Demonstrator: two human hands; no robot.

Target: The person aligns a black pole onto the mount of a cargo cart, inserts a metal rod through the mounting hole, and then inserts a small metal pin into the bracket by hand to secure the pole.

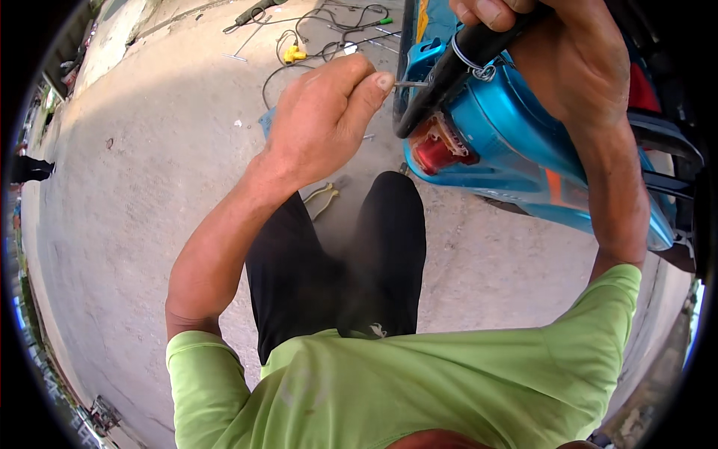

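My left hand (321,120) is closed in a fist around a thin metal rod (410,84). Its tip reaches the side of a black bar (458,71); the rest of the rod is hidden in my fist. Up at the right, my right hand (572,63) is wrapped over the upper part of that bar. A loop of wire (479,69) circles the bar, its ends twisted into a small coil. Under the bar is the glossy blue rear bodywork (516,120) of a motorbike, with a red tail light (443,146) in a rough-edged surround.
Pliers with pale yellow handles (323,198) lie on the concrete just beyond my knees. Farther off are tangled black cables (329,49), a yellow connector (294,54) and a T-handled tool (239,54). At the far left edge a dark-clad foot (34,168) shows.
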